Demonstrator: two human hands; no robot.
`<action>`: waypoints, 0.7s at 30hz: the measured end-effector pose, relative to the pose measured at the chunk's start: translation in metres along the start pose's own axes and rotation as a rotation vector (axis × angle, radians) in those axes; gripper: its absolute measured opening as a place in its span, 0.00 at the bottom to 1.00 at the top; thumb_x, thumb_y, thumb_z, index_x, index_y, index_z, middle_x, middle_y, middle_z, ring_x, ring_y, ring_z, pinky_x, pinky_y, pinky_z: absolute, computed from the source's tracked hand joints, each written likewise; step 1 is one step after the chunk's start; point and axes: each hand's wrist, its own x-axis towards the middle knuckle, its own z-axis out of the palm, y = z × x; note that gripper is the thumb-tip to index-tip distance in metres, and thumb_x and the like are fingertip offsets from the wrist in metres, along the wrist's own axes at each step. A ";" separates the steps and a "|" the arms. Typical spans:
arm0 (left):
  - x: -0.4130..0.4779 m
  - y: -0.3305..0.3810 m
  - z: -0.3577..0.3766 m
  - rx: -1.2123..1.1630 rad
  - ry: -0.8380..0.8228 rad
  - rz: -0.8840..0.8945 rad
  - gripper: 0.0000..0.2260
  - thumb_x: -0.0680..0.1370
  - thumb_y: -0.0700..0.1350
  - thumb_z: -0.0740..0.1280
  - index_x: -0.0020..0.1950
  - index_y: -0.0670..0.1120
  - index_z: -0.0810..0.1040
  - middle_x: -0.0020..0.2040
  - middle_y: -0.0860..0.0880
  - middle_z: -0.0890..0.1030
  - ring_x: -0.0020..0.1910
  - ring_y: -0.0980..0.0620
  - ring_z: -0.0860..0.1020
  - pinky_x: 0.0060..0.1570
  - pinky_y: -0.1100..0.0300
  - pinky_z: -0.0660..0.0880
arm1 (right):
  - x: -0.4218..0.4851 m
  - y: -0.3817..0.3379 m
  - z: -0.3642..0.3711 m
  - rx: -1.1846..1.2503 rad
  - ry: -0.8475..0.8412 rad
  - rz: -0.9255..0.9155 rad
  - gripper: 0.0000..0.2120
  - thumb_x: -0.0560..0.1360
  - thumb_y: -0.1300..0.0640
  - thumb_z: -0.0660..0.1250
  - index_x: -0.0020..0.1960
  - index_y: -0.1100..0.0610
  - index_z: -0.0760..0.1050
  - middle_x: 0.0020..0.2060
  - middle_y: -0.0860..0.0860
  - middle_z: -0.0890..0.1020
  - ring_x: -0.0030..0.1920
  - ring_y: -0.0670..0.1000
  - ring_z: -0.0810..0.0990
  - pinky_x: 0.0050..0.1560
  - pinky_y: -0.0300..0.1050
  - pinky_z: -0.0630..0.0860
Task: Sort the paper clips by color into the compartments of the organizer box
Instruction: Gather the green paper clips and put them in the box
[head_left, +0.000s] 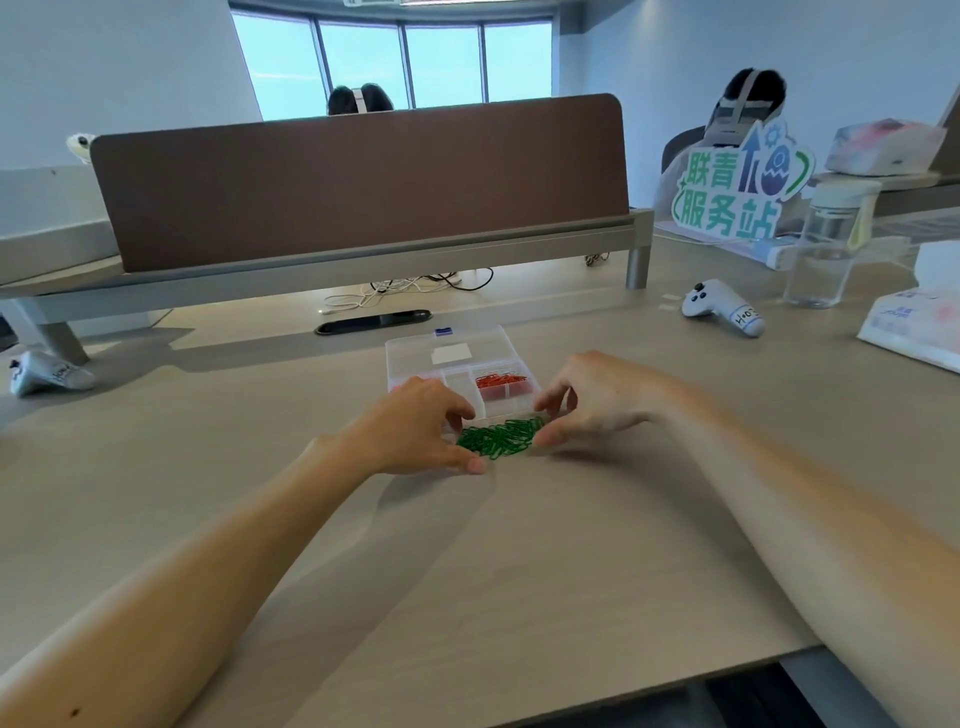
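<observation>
A clear plastic organizer box (415, 349) lies open on the desk, its lid folded back. Red paper clips (502, 383) fill its right compartment. A pile of green paper clips (497, 437) lies on the desk just in front of the box. My left hand (415, 428) cups the left side of the pile, thumb flat on the desk, fingers curled at the pile's far edge. My right hand (592, 397) cups the right side, fingertips at the pile's edge. Whether either hand pinches a clip is hidden. My left hand covers the box's left compartment.
Two white controllers lie on the desk, one at the far left (44, 373) and one at the right (722, 306). A water bottle (826, 249), a tissue pack (914, 325) and a green sign (737, 187) stand at the right. A brown divider (358, 176) rises behind the box.
</observation>
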 end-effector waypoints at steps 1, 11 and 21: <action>0.001 0.001 0.000 0.009 -0.024 0.003 0.31 0.68 0.60 0.73 0.67 0.46 0.75 0.56 0.51 0.81 0.40 0.60 0.71 0.47 0.68 0.67 | 0.000 -0.001 0.001 -0.008 -0.023 -0.007 0.25 0.67 0.39 0.74 0.61 0.50 0.80 0.46 0.43 0.82 0.41 0.38 0.76 0.38 0.33 0.68; 0.027 0.020 -0.002 -0.057 -0.122 0.033 0.14 0.71 0.50 0.75 0.54 0.47 0.82 0.46 0.53 0.83 0.40 0.58 0.76 0.45 0.65 0.73 | 0.012 -0.025 0.013 0.043 -0.013 -0.047 0.16 0.69 0.50 0.76 0.56 0.51 0.83 0.41 0.46 0.82 0.40 0.43 0.76 0.42 0.38 0.72; 0.038 0.018 -0.012 -0.133 -0.054 0.082 0.06 0.70 0.45 0.75 0.46 0.50 0.86 0.39 0.54 0.85 0.37 0.59 0.81 0.46 0.58 0.78 | 0.019 -0.016 0.010 0.257 0.067 -0.056 0.08 0.69 0.60 0.77 0.48 0.55 0.86 0.27 0.40 0.80 0.29 0.41 0.80 0.33 0.29 0.71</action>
